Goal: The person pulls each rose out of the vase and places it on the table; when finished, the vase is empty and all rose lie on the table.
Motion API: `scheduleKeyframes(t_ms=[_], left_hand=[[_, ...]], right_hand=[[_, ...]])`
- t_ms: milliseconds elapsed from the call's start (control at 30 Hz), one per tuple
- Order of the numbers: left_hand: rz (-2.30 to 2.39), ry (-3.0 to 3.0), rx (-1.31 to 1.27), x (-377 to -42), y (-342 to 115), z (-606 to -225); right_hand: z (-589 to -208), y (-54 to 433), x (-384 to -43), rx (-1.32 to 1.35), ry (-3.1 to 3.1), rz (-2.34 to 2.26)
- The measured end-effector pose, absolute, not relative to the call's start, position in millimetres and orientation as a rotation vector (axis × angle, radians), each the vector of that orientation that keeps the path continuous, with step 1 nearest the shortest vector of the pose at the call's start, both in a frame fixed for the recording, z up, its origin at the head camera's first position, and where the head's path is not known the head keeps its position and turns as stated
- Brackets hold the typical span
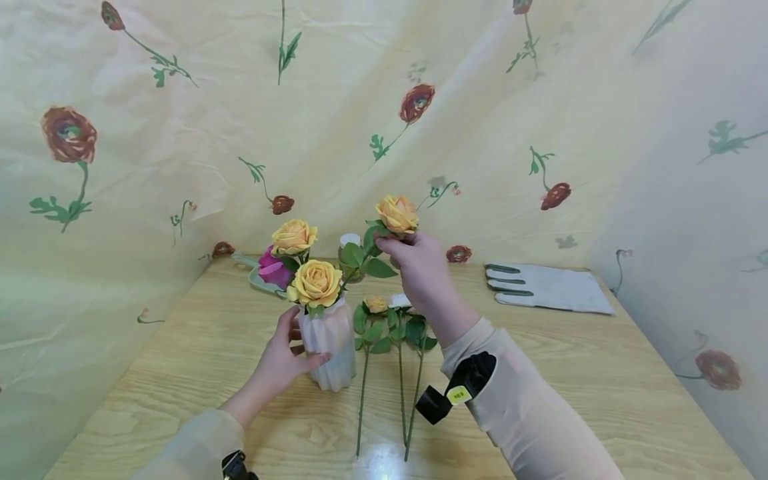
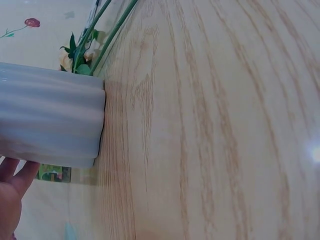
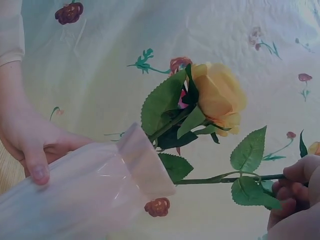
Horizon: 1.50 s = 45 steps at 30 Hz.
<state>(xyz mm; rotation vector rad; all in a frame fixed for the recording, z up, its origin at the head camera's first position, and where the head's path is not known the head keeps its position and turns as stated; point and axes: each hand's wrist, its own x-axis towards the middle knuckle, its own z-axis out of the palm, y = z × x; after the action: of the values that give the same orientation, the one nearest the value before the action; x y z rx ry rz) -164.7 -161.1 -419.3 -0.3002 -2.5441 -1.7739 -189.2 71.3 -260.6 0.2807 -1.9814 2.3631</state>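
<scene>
Right hand (image 1: 423, 268) pinches layered yellow rose (image 1: 397, 215) by green stem (image 3: 205, 181); left hand (image 1: 283, 357) clasps glossy pale fluted vase (image 1: 330, 347), left of pinch; green leaves (image 1: 379, 268) below pinch could snag rim (image 3: 145, 160), tipping vase if clasp slackens.

Free bench (image 1: 570, 393) lies to the right of the right forearm (image 1: 522, 393), in front of the work glove (image 1: 549, 288), wide enough for a hand. Three loose roses (image 1: 373, 328) bar the strip just right of the fluted vase (image 1: 330, 343); the left hand (image 1: 285, 357) blocks its left side. Behind stand a green tray (image 1: 257, 283) and a white-topped jar (image 1: 350, 239). Two yellow roses (image 1: 315, 283) crowd the vase's mouth, and the right hand (image 1: 423, 267) overhangs the gap beside them.
</scene>
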Motion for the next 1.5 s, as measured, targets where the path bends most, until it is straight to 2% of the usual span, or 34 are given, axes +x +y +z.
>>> scheduleKeyframes(t_ms=[300, 500, 900, 1233, 1500], left_hand=[[-1.795, -2.536, -0.309, -164, -159, -417], [-1.808, -2.540, -0.290, -164, -158, -417], [-1.790, -2.522, -0.323, -167, -160, -423], [-1.797, -2.546, -0.303, -165, -160, -424], [-1.784, -2.542, -0.293, -163, -161, -423]], right_hand=[[-258, 71, -189, 0.347, -1.834, 2.508], [-254, 76, -187, 0.273, -1.742, 2.529], [-249, 107, -187, 0.249, -1.575, 2.567], [-256, 132, -187, 0.166, -1.355, 2.661], [-266, 149, -190, -0.001, -1.150, 2.742]])
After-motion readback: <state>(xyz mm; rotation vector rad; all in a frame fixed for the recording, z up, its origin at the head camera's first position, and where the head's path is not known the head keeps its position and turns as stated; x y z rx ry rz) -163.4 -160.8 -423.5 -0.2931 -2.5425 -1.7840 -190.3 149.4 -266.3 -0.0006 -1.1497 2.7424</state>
